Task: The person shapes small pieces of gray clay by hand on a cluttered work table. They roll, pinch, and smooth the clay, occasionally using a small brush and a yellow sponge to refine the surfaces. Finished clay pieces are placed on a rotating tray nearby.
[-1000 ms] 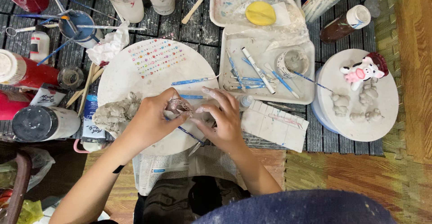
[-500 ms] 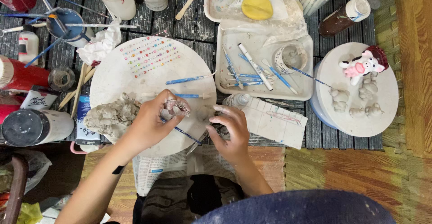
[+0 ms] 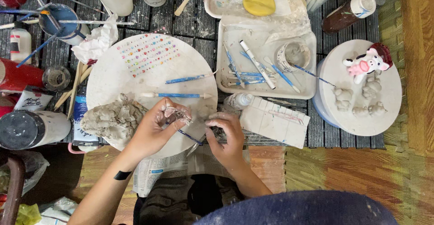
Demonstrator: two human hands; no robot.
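Overhead view of a clay-modelling station, seen from the worker's head. The left hand (image 3: 156,128) is curled around a small grey clay piece (image 3: 175,113), pinching it between thumb and fingertips above the near edge of the round white work board (image 3: 135,76). The right hand (image 3: 226,132) is loosely closed, its fingertips bunched on a small dark lump at the board's right rim; what that lump is cannot be told. A blue-handled modelling tool (image 3: 190,138) runs slantwise between the 2 hands, its long axis going from the left hand's fingers down and right toward the right hand's thumb, with a pale metal tip pointing toward the worker. Which hand bears its weight is not clear; the left hand appears to be the nearer to its handle.

The clay piece lies just left of the right hand, the 2 hands near but not touching. A larger mound of raw grey clay (image 3: 113,119) sits on the board immediately left of the left wrist. Farther up the board lie 2 more blue-handled tools (image 3: 176,95), both roughly horizontal, and a sheet of coloured dots (image 3: 147,53). To the right stand a white tray of tools (image 3: 266,62) and a 2nd round board (image 3: 357,87) bearing small clay figures and a painted pink-and-white figurine (image 3: 368,62).
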